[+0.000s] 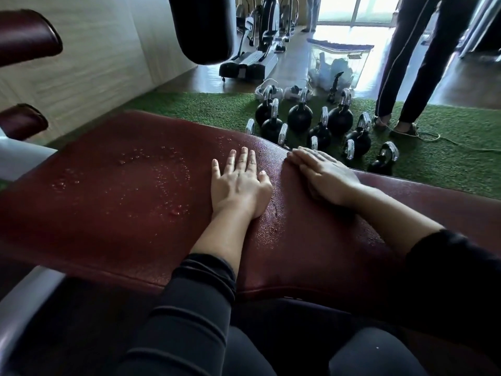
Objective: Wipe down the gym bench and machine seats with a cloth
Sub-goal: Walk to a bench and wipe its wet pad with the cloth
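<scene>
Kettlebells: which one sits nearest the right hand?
The small kettlebell just beyond the bench edge, directly past the right hand fingertips; the others stand farther out on the turf.

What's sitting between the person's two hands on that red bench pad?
Nothing sits there. In the head view, only a narrow strip of the wet red bench pad shows between the left hand and the right hand. No cloth is visible.

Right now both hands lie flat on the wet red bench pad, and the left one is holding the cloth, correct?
Not quite. The head view shows the left hand and the right hand lying flat on the wet red bench pad, but the left one holds nothing; no cloth is visible under either hand. Water droplets are still on the pad.
</scene>
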Demonstrator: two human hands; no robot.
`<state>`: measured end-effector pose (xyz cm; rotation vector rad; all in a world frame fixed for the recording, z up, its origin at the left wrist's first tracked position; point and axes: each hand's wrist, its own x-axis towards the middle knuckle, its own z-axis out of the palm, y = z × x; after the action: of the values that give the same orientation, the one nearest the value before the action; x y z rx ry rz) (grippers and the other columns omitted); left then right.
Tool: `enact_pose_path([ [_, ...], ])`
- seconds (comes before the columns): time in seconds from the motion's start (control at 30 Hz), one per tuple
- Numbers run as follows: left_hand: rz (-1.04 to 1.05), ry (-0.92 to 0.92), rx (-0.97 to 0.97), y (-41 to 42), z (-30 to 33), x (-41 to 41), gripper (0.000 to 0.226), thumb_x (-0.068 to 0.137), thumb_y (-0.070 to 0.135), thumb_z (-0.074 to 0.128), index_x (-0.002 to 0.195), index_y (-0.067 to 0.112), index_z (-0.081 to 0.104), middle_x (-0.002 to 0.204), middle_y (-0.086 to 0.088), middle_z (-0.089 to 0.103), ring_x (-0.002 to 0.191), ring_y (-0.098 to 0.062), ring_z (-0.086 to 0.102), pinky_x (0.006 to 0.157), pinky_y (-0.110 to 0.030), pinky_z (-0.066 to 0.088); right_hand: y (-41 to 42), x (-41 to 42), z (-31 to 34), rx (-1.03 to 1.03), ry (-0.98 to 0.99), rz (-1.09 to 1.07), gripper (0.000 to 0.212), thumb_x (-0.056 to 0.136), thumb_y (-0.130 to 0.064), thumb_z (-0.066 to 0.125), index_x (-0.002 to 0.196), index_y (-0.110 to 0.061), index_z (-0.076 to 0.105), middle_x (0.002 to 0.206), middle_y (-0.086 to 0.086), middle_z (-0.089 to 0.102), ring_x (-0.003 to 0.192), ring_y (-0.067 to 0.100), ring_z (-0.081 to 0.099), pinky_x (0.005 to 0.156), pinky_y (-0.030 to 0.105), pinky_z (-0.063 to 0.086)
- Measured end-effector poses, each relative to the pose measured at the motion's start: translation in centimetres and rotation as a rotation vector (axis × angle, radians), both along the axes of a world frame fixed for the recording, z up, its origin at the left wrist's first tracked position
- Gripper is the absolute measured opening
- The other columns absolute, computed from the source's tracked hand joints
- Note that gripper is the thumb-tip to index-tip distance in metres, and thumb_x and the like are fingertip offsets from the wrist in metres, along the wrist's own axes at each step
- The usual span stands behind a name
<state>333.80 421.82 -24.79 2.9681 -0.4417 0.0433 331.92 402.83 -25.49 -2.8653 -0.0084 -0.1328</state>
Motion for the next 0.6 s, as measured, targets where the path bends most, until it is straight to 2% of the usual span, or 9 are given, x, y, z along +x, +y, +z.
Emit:
enact_pose_path([
  [0.13, -0.001, -0.001, -0.007, 0.0, 0.0, 0.0, 0.057, 0.101, 0.034, 0.013, 0.155, 0.021, -0.003, 0.162, 0.008, -0.010, 0.148, -0.010, -0.010, 0.118, -0.046, -0.010, 1.6, -2.1, -0.6, 0.007, 0.007, 0.025, 0.049, 0.101, -0.038, 0.026, 0.148, -0.034, 0.014, 0.157, -0.016, 0.007, 0.145, 0.007, -0.002, 0.119, 0.029, 0.000],
  [0.23, 0.004, 0.000, -0.003, -0.2, -0.1, 0.0, 0.056, 0.102, 0.033, 0.014, 0.155, 0.021, -0.001, 0.162, 0.009, -0.009, 0.148, -0.010, -0.009, 0.118, -0.046, -0.010, 3.4, 0.1, -0.2, 0.032, -0.023, 0.079, 0.048, 0.102, -0.037, 0.024, 0.148, -0.034, 0.013, 0.157, -0.014, 0.007, 0.145, 0.008, -0.002, 0.119, 0.030, -0.001],
  [0.33, 0.010, -0.003, -0.005, -0.1, 0.0, 0.1, 0.056, 0.102, 0.034, 0.014, 0.155, 0.021, -0.001, 0.162, 0.009, -0.009, 0.148, -0.010, -0.009, 0.119, -0.046, -0.010, 4.0, 3.6, 0.5, 0.027, -0.050, 0.149, 0.047, 0.103, -0.031, 0.025, 0.149, -0.026, 0.018, 0.157, -0.008, 0.014, 0.145, 0.008, 0.006, 0.118, 0.024, -0.002],
  [0.43, 0.002, 0.002, -0.010, 0.0, -0.1, 0.1, 0.056, 0.102, 0.033, 0.013, 0.155, 0.022, -0.002, 0.162, 0.009, -0.009, 0.148, -0.010, -0.010, 0.118, -0.045, -0.011, 1.6, 5.2, 0.8, 0.111, 0.002, 0.030, 0.045, 0.101, -0.038, 0.028, 0.145, -0.032, 0.028, 0.153, -0.009, 0.028, 0.141, 0.012, 0.025, 0.116, 0.030, 0.020],
  [0.5, -0.004, -0.004, -0.002, 0.1, -0.1, 0.1, 0.057, 0.101, 0.033, 0.013, 0.155, 0.021, -0.003, 0.162, 0.008, -0.010, 0.148, -0.010, -0.010, 0.118, -0.045, -0.011, 0.0, 3.9, 0.8, 0.103, 0.028, -0.050, 0.044, 0.100, -0.042, 0.027, 0.143, -0.034, 0.032, 0.151, -0.010, 0.033, 0.138, 0.014, 0.032, 0.112, 0.031, 0.026],
  [0.6, -0.005, -0.014, -0.007, 0.0, -0.1, 0.1, 0.057, 0.101, 0.033, 0.014, 0.155, 0.021, -0.002, 0.162, 0.008, -0.010, 0.148, -0.011, -0.010, 0.118, -0.046, -0.011, -0.4, 0.4, 0.4, -0.003, 0.013, -0.025, 0.047, 0.102, -0.035, 0.027, 0.148, -0.028, 0.023, 0.156, -0.010, 0.020, 0.144, 0.008, 0.015, 0.117, 0.024, 0.009],
])
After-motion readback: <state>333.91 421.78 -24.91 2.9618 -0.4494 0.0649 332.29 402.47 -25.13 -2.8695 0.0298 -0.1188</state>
